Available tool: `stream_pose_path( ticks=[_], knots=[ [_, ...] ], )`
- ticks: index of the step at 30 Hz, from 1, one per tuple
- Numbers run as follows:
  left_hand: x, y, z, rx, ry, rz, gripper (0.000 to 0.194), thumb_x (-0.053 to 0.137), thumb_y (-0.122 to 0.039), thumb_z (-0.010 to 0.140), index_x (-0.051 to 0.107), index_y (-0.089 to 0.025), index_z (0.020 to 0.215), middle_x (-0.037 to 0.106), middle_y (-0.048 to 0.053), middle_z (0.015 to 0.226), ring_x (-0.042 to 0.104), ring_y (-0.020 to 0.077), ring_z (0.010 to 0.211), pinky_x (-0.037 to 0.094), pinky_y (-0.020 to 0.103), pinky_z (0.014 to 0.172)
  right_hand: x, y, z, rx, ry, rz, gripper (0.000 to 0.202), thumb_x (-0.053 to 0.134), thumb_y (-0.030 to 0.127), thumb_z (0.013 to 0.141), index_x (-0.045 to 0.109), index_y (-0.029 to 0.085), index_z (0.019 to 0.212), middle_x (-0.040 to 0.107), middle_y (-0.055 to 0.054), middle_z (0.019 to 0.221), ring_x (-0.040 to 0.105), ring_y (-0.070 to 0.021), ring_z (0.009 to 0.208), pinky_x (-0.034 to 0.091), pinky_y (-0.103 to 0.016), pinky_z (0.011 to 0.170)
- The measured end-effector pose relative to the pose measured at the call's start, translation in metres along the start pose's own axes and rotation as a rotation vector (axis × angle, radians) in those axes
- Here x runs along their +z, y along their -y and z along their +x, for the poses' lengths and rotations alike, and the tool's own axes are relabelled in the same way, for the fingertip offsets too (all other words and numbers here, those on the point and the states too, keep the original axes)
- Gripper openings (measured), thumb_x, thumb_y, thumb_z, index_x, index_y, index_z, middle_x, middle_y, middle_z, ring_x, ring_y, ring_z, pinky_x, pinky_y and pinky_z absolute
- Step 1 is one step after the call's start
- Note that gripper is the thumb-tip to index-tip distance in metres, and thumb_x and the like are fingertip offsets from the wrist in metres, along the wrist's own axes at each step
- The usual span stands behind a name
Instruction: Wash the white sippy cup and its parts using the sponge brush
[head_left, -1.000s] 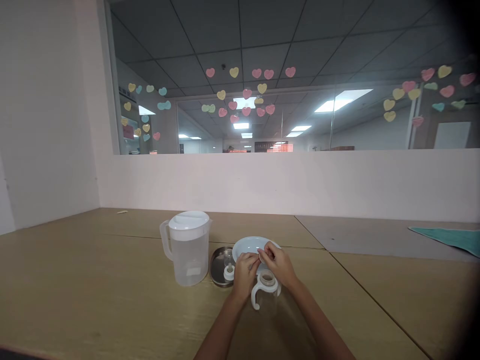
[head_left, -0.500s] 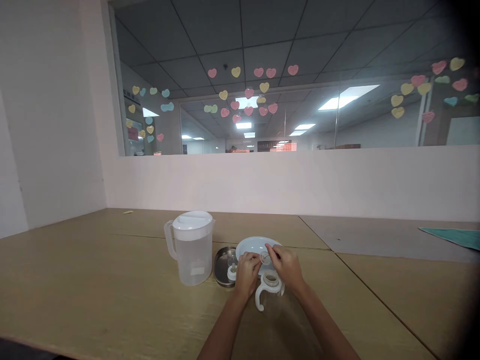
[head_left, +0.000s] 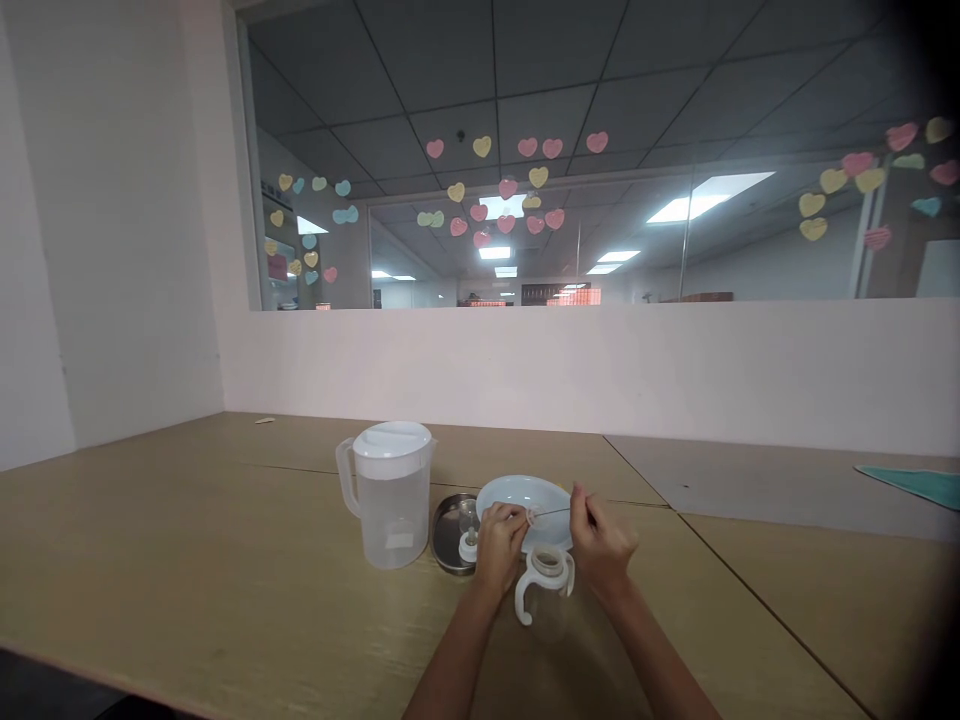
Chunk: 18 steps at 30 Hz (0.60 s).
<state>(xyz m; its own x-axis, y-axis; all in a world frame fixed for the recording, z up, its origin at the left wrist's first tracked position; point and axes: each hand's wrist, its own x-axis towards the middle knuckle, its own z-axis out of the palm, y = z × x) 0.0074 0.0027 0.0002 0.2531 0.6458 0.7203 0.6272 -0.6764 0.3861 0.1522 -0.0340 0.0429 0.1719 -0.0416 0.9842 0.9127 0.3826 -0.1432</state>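
Occupying metal tray (head_left: 442, 540): white cap (head_left: 468, 549)

Pitcher (head_left: 394, 505) left of metal tray (head_left: 451, 538).

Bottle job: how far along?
Looks done: clear bottle with white handles, open-topped.
In hand: left hand pinches a small translucent round part, right hand a thin strand from it.
Looks left: white plastic collar is off the bottle, in the round steel tray.

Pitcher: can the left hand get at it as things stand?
Probably not freely: the left hand seems to hold a small piece, and the pitcher stands beyond the tray, its handle facing away.
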Motion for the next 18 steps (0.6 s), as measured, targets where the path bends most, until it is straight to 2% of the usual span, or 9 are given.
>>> stream_pose_path(
  ticks=[5, 10, 14, 17, 18],
  knots=[
    [-0.001, -0.002, 0.000, 0.000, 0.016, 0.007, 0.025, 0.044, -0.030, 0.090, 0.068, -0.026, 0.098, 0.066, 0.003, 0.095, 0.052, 0.0187, 0.092, 0.039, 0.034, 0.083, 0.000, -0.007, 0.001, 0.079, -0.048, -0.052, 0.046, 0.051, 0.025, 0.087, 0.038, 0.019, 0.044, 0.032, 0.006, 0.041, 0.026, -0.0065, 0.041, 0.025, -0.024, 0.047],
    [0.001, -0.003, 0.000, -0.025, 0.038, -0.007, 0.025, 0.044, -0.031, 0.090, 0.068, -0.026, 0.096, 0.066, 0.003, 0.094, 0.052, 0.0187, 0.092, 0.039, 0.034, 0.083, -0.001, -0.006, 0.003, 0.293, -0.095, -0.039, 0.047, 0.049, 0.029, 0.087, 0.031, 0.020, 0.044, 0.025, 0.007, 0.043, 0.022, -0.0066, 0.043, 0.024, -0.024, 0.048],
    [0.001, 0.000, -0.003, -0.042, 0.048, 0.033, 0.025, 0.044, -0.029, 0.090, 0.069, -0.025, 0.092, 0.066, 0.003, 0.092, 0.052, 0.0194, 0.091, 0.039, 0.034, 0.081, -0.010, -0.005, 0.019, 0.520, -0.174, 0.068, 0.048, 0.047, 0.035, 0.087, 0.027, 0.021, 0.047, 0.019, 0.007, 0.047, 0.022, -0.0071, 0.046, 0.023, -0.024, 0.048],
    [0.000, 0.004, -0.006, -0.055, 0.033, 0.053, 0.027, 0.042, -0.029, 0.091, 0.069, -0.025, 0.090, 0.066, 0.003, 0.091, 0.052, 0.0190, 0.089, 0.038, 0.034, 0.079, -0.016, -0.014, 0.029, 0.655, -0.287, 0.126, 0.047, 0.046, 0.041, 0.087, 0.026, 0.021, 0.050, 0.020, 0.006, 0.050, 0.023, -0.0082, 0.048, 0.023, -0.025, 0.047],
    [0.000, 0.005, -0.007, -0.056, 0.027, 0.055, 0.027, 0.042, -0.029, 0.091, 0.068, -0.025, 0.090, 0.066, 0.003, 0.091, 0.052, 0.0187, 0.088, 0.038, 0.033, 0.078, -0.015, -0.019, 0.029, 0.659, -0.269, 0.129, 0.047, 0.046, 0.043, 0.087, 0.027, 0.021, 0.050, 0.021, 0.006, 0.049, 0.023, -0.0085, 0.049, 0.024, -0.025, 0.048]
  ],
)
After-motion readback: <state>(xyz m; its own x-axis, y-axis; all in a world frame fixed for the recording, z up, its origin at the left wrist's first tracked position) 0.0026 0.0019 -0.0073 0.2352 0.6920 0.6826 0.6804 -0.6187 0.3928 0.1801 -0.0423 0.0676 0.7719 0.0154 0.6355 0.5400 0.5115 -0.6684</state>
